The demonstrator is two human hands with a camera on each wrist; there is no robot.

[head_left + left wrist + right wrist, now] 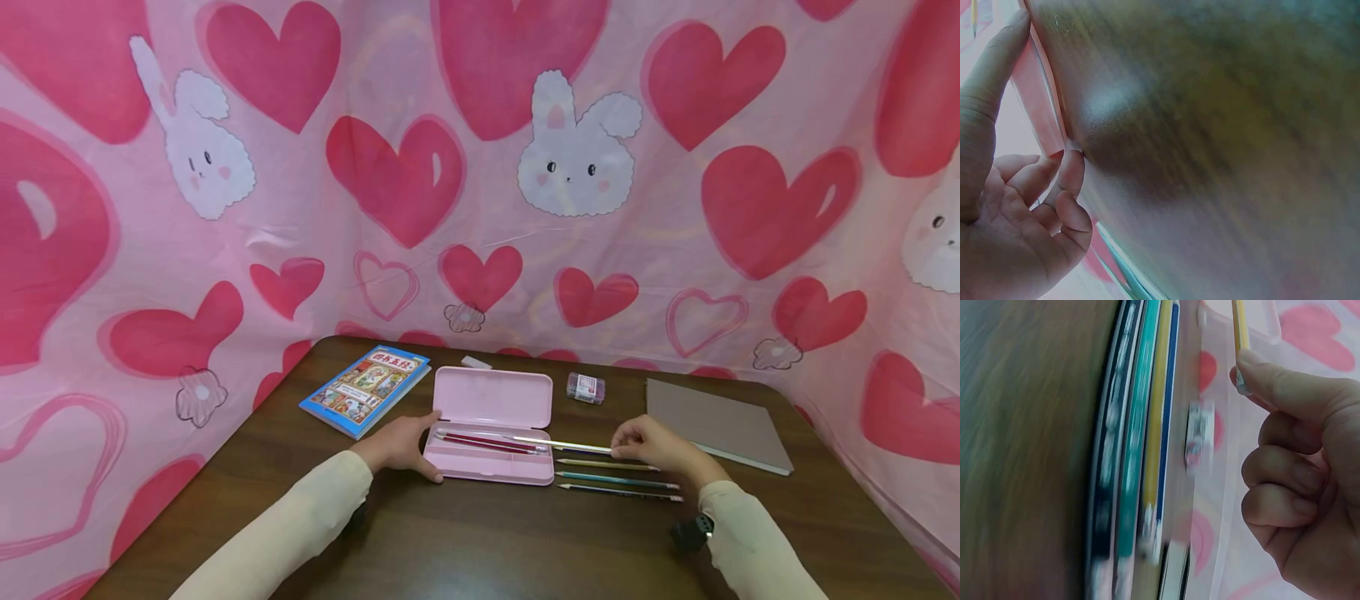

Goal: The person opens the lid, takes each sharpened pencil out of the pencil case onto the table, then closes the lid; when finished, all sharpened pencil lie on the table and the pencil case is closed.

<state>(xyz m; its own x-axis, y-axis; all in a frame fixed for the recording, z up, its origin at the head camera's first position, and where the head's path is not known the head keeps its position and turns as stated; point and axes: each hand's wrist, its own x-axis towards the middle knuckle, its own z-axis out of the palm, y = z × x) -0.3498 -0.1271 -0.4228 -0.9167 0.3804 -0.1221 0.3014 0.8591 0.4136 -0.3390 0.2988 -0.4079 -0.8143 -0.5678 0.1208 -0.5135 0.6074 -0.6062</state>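
Observation:
A pink pencil case lies with its lid up on the brown table. My left hand grips its left end; in the left wrist view the thumb lies along one edge and fingertips meet the pink side. Two red pencils rest inside the case. My right hand pinches a yellow pencil near its end between thumb and forefinger, its far part reaching over the tray. Below it lie a gold pencil, a teal pencil and a dark pencil, side by side.
A blue-bordered book lies left of the case. Behind the lid sits a small white block. A small clear box with a label stands at the back, and a grey-covered notebook lies at the right.

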